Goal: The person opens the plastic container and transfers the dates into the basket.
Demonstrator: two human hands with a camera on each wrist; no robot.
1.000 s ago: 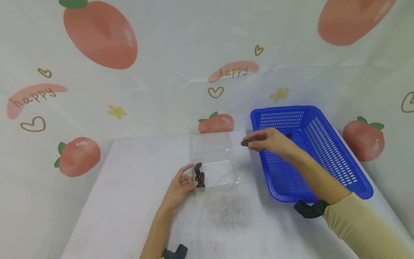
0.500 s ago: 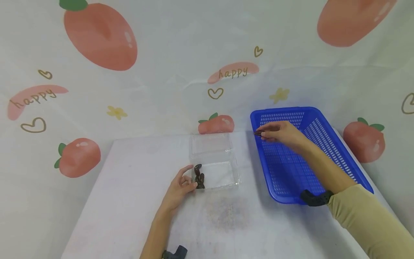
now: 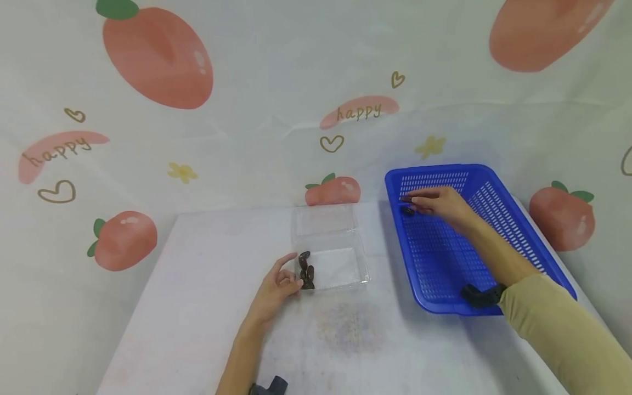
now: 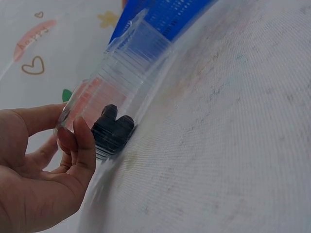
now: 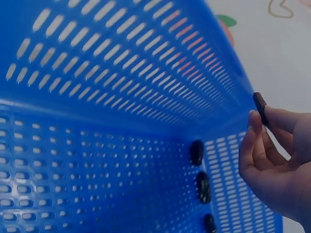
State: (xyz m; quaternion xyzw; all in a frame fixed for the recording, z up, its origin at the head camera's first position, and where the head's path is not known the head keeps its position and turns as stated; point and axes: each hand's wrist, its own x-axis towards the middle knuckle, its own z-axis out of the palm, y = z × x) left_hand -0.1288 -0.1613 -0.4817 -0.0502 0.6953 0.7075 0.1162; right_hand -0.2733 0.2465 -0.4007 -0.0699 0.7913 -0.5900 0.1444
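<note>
I'm seeing a sand-yellow right sleeve [image 3: 568, 334], its plain cloth creasing softly and bunching near the cuff. Between it and the bare right hand [image 3: 441, 206], a curved black fitting [image 3: 478, 297] is jutting out. Behind the bare left hand [image 3: 275, 285], a second dark fitting [image 3: 269, 387] is showing, looking blockier and more angular from where I'm standing.

Basket [image 3: 434, 269] open above; rim [image 3: 404, 247] bars sideways path.
</note>
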